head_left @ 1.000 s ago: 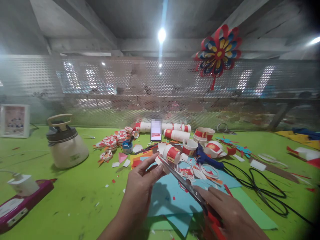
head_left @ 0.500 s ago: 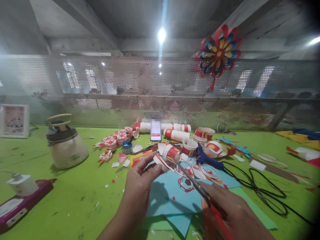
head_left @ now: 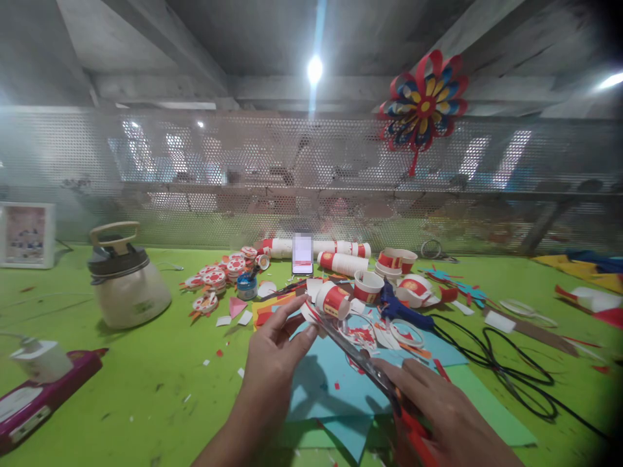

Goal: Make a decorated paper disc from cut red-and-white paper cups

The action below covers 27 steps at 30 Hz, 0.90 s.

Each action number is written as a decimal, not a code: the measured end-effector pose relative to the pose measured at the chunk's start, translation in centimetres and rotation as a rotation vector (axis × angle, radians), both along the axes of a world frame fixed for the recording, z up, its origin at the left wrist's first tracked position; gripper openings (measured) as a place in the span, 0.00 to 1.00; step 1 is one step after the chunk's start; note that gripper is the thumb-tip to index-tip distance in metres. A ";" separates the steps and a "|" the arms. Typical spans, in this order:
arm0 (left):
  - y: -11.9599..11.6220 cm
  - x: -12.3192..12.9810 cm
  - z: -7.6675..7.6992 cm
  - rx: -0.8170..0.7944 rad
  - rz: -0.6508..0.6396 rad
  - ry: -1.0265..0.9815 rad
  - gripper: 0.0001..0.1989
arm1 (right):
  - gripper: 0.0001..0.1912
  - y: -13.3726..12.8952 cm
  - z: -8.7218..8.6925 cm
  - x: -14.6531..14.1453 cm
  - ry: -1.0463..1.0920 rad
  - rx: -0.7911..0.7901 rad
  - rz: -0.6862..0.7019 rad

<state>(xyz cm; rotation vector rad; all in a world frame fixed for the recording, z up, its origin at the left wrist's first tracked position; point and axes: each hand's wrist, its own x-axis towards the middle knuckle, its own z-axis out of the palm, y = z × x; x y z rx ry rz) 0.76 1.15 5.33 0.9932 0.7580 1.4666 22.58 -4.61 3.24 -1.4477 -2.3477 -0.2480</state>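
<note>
My left hand (head_left: pixel 278 350) pinches a small white and red paper piece (head_left: pixel 309 313) between thumb and fingers. Red-handled scissors (head_left: pixel 370 370) are gripped in my right hand (head_left: pixel 438 402), their blades reaching to that paper piece. Just beyond the blades a cut red and white paper cup (head_left: pixel 333 299) lies on its side. Light blue paper (head_left: pixel 316 389) lies under both hands, with red and white scraps and paper rings (head_left: pixel 407 333) near the blades.
A blue glue gun (head_left: pixel 402 310) with a black cable is right of centre. Behind stand a phone (head_left: pixel 302 254), stacked cups (head_left: pixel 343 263) and a glue jar (head_left: pixel 247 285). At left are a large bottle (head_left: pixel 129 285) and a purple power strip (head_left: pixel 48 395).
The scissors have moved left and up, so their blades now meet the paper piece in my left hand. Less of that piece shows than before. The left hand has hardly moved.
</note>
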 end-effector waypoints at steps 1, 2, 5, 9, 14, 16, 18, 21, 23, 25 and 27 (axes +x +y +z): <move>0.0 0.0 0.0 -0.003 -0.006 -0.005 0.26 | 0.25 0.0 0.0 0.0 -0.006 0.004 0.004; 0.0 0.0 0.0 -0.006 -0.012 -0.011 0.26 | 0.26 -0.1 0.0 0.0 -0.009 0.006 0.006; -0.1 0.0 0.1 -0.015 -0.026 -0.028 0.26 | 0.26 -0.2 0.0 0.1 -0.017 0.010 0.012; -0.2 0.1 0.2 -0.014 -0.015 -0.041 0.25 | 0.24 -0.2 0.0 0.1 -0.050 0.066 0.021; -0.2 0.1 0.3 0.013 -0.003 -0.036 0.25 | 0.24 -0.1 0.0 0.1 -0.066 0.103 0.022; -0.2 0.1 0.3 0.008 -0.007 -0.037 0.25 | 0.24 -0.1 0.0 0.1 -0.065 0.115 0.022; -0.3 0.1 0.3 -0.003 -0.007 -0.038 0.26 | 0.23 -0.1 -0.1 0.1 -0.061 0.130 0.022; -0.2 0.1 0.2 -0.002 0.009 -0.025 0.27 | 0.22 0.0 -0.1 0.1 -0.057 0.138 0.026; -0.1 0.1 0.1 0.005 0.019 -0.012 0.26 | 0.22 0.0 -0.1 0.1 -0.052 0.130 0.025; -0.1 0.1 0.1 0.004 0.017 -0.009 0.26 | 0.22 0.0 -0.2 0.2 -0.039 0.124 0.028; -0.1 0.1 0.1 0.003 0.011 -0.012 0.25 | 0.23 0.0 -0.3 0.2 -0.010 0.115 0.036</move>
